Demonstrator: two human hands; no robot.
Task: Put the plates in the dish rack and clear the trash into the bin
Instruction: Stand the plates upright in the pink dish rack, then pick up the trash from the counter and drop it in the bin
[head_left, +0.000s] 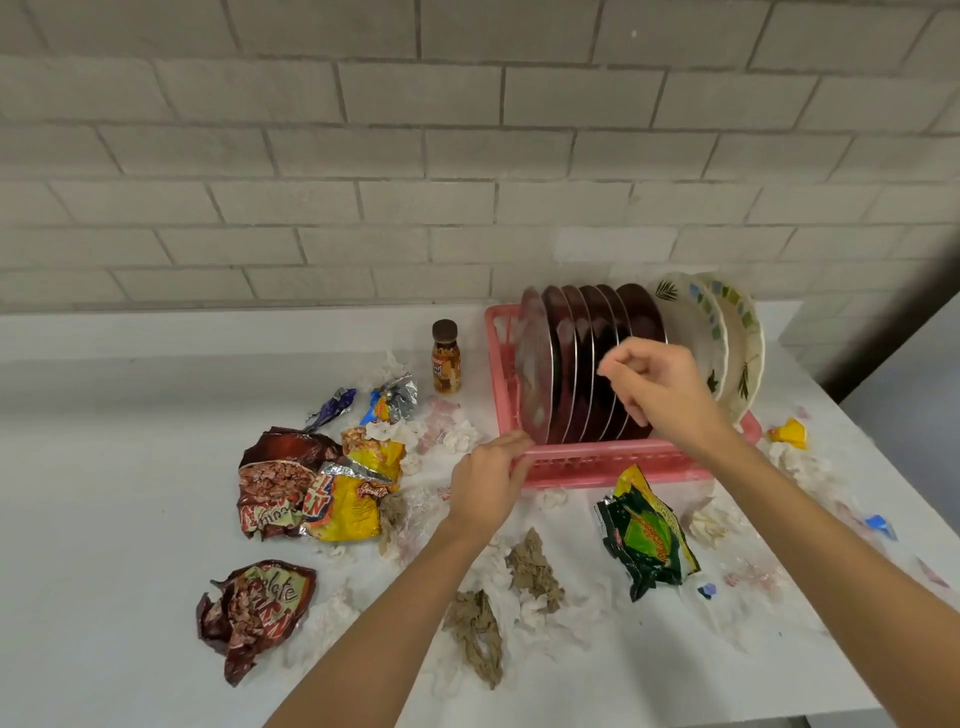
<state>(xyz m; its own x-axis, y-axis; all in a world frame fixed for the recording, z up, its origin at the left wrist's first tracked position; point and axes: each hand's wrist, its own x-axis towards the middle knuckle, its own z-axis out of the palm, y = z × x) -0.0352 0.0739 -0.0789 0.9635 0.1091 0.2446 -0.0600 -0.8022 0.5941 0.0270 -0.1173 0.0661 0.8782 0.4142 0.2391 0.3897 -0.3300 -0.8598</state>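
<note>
Grey brick backs our white desk (130, 467), where plates (582, 358) stand upright in the pink dish rack (613, 457). Our left hand (488, 483) grips its near-left corner. Our right hand (657, 387) hovers curled before the plates; we cannot tell whether it grasps one. Snack wrappers (311, 493), crumpled tissues (519, 587), a green packet (644, 535) and a small bottle (445, 358) crowd the rack.

left hand (488, 480) grips dish rack (613, 458) rim; right hand (660, 389) above upright plates (576, 338)
</note>
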